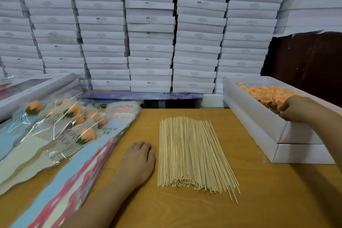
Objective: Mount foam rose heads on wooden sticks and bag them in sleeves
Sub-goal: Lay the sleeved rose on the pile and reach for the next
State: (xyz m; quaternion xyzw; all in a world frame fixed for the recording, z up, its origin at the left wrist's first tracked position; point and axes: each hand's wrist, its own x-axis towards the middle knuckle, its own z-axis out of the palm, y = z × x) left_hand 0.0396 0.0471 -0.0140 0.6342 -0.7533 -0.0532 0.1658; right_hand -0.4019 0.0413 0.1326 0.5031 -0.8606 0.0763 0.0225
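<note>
A: Fingers (283, 107) of your right hand (296, 109) are curling down into the box (246, 114), among the rose heads (264, 94); whether they are pinching one, I cannot tell. Your left hand (138, 161) is lying flat and relaxed on the table (259, 200), just beside the sticks (192, 155).

B: Advice?

A: Take one head only, by its base, so the foam is not getting crushed. Meanwhile be separating a single stick with the left. Sleeves (77, 177) are waiting at your left, under finished roses (87, 135).
</note>
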